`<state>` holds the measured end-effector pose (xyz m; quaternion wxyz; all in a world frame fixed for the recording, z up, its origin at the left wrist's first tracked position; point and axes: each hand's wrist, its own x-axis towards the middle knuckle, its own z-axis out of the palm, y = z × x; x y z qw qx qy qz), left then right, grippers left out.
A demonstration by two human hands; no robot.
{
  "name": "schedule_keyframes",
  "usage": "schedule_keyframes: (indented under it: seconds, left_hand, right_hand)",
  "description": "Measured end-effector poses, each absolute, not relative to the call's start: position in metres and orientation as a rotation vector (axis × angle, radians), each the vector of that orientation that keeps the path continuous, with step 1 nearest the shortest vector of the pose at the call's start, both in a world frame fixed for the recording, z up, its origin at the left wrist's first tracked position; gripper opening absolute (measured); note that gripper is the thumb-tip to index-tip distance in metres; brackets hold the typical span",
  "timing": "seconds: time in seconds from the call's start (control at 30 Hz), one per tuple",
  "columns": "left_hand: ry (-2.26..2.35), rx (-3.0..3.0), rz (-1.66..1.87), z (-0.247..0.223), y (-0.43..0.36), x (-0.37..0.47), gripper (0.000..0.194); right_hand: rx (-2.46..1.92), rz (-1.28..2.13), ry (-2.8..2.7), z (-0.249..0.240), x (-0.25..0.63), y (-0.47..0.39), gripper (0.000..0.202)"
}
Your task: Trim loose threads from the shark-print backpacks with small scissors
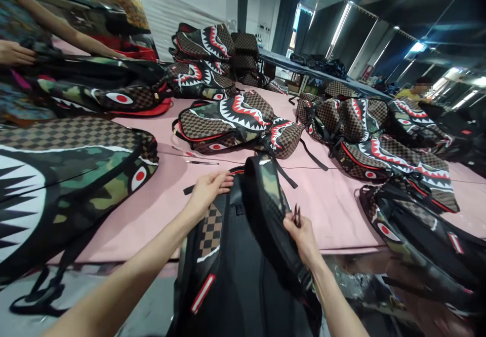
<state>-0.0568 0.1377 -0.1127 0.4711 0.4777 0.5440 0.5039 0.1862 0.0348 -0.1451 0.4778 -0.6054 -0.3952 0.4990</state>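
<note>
1. Nearest me, a black backpack (243,256) lies back-panel up at the near edge of the pink table (334,210), its top pointing away from me; it is my landmark throughout.
2. My right hand (304,235), at the backpack's right side, is closed on the edge of its camouflage shoulder strap (269,190), lifted clear of the panel, with small dark snips (296,216) pinched between the fingers, tips up.
3. My left hand (208,187) lies at the backpack's top left corner, fingers curled loosely over the edge, steadying more than gripping.
4. My reading: this is inspection and trimming of the strap seam; the next move calls for bringing the snips onto any loose thread without nicking the webbing.
5. Just beyond the backpack's top, a pen (201,162) lies on the table.
6. Farther back, shark-mouth backpacks (228,121) are piled; to the far left, another person's hand (15,53) rests on one.
</note>
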Motion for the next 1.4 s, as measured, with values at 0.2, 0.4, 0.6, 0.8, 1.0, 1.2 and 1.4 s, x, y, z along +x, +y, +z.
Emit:
schedule_keyframes:
  seconds: [0.2,0.4,0.6,0.8,1.0,1.2,1.4]
  left_hand:
    - [1.384,1.361,1.200,-0.139,0.178,-0.041,0.046]
    - [1.428,1.491,1.127,-0.146,0.201,-0.034,0.042]
    - [1.371,1.390,1.135,-0.146,0.208,-0.030,0.040]
    - [1.404,1.837,1.161,-0.118,0.166,-0.017,0.025]
    - [1.433,2.337,0.756,-0.136,0.137,-0.004,0.012]
    - [1.460,2.358,0.814,-0.165,0.129,-0.005,0.016]
    - [1.374,2.624,0.542,-0.145,0.133,0.002,0.019]
  right_hand:
    - [-1.696,1.259,-1.349,-0.180,0.188,-0.002,0.018]
    - [-1.723,1.264,-1.415,-0.181,0.193,-0.008,0.019]
    - [-1.713,1.248,-1.476,-0.185,0.193,-0.005,0.018]
    - [-1.742,1.204,-1.513,-0.183,0.192,-0.010,0.018]
    - [-1.794,1.283,-1.705,-0.187,0.187,-0.045,0.005]
    - [-1.753,1.147,-1.906,-0.185,0.196,-0.050,0.016]
    - [-1.804,0.878,-1.714,-0.168,0.220,-0.015,0.022]
